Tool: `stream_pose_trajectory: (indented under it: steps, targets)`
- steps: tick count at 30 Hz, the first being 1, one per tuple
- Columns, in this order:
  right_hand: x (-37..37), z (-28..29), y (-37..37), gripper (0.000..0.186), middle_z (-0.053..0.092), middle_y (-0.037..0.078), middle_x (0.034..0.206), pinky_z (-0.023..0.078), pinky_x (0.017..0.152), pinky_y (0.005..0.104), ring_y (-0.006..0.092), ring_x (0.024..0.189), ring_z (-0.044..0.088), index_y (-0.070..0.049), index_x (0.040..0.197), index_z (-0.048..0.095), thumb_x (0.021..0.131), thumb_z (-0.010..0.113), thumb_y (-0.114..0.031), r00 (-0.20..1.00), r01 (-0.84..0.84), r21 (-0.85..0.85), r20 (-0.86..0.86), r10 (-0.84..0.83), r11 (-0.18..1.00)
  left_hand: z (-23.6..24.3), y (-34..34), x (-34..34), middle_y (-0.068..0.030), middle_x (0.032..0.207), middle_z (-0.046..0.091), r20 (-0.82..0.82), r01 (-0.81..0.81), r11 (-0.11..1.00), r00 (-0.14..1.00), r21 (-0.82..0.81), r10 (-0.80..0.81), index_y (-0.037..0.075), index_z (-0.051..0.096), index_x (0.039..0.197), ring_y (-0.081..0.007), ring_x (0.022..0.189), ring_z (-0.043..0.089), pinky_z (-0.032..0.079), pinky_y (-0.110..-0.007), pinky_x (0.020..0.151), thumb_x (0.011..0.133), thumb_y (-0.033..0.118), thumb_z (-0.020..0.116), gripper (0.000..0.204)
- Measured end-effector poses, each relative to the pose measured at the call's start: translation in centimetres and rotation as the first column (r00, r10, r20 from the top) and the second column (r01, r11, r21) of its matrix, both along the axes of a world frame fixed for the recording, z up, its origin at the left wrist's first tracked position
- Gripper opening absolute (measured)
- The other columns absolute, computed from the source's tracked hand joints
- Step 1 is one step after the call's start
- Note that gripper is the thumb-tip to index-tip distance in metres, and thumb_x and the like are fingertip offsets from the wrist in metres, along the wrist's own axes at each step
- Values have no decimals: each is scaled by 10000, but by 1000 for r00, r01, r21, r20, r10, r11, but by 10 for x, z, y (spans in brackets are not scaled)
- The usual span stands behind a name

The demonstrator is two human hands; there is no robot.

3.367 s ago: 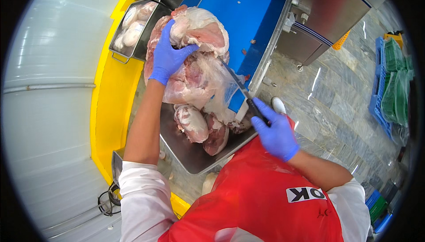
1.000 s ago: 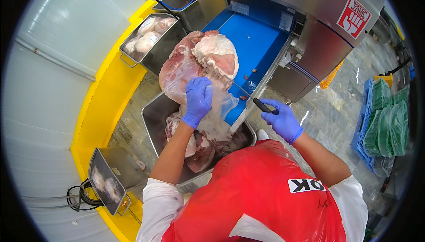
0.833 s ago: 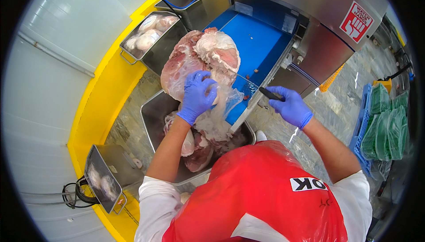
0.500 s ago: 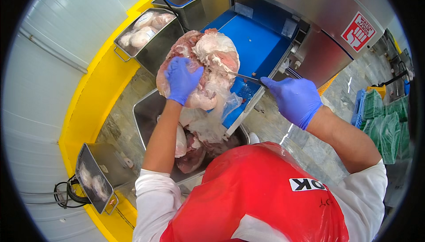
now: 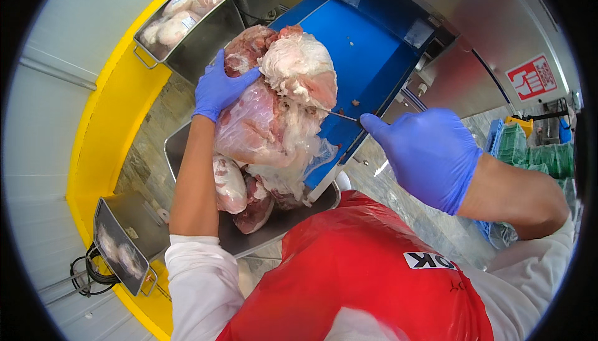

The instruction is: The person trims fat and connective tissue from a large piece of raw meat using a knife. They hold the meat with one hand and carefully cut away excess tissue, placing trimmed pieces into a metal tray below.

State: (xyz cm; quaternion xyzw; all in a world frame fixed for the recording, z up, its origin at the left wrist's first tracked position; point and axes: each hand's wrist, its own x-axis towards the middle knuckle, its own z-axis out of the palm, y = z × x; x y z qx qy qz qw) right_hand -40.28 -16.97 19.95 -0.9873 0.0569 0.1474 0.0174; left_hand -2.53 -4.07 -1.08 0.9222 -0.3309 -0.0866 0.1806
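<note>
A large piece of meat with white fat and clear plastic film hanging from its near side lies at the left edge of the blue conveyor belt. My left hand, in a blue-violet glove, grips the meat's left side, thumb spread across its top. In my gloved right hand is a knife, forefinger stretched along it. Its blade points left and meets the meat's right side; the tip is hidden there, and the handle is covered by my hand.
Below the belt's end a metal tub holds more meat pieces. A metal bin with wrapped meat stands at the back left, near a yellow barrier. Another bin is at left. Green crates stand at right.
My left hand has moved left from the meat's top to its side, and its thumb is now spread wide. My right hand appears larger and lower, with the blade still at the meat. The view has shifted.
</note>
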Motion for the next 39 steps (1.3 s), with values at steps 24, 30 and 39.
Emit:
stream_pose_trajectory:
  steps: [24,30,39]
  targets:
    - [-66,-179,-142,445,753,113,870,575,721,332,136,702,649,-259,1542,682,1107,677,-170,926,213,781,31,-376,588,4,-10,12,-308,1544,603,-21,-3,1000,1000,-4,3,77,383,1723,-449,1411,625,503,-498,1182,818,853,749,1247]
    - [-113,-148,-29,538,709,157,825,556,601,426,325,657,682,-263,1546,675,1029,684,-116,850,127,231,476,-226,965,-7,-5,16,-310,1542,618,-3,4,1000,1000,-18,-4,30,381,1712,-431,1420,629,505,-482,1182,816,854,749,1272]
    - [-100,-134,37,737,668,155,799,550,536,467,325,632,695,-161,1620,563,897,681,-75,884,267,32,390,-258,963,-4,-4,10,-289,1483,673,0,13,1000,1000,-26,-13,6,369,1712,-404,1381,664,512,-469,1168,805,841,775,1299]
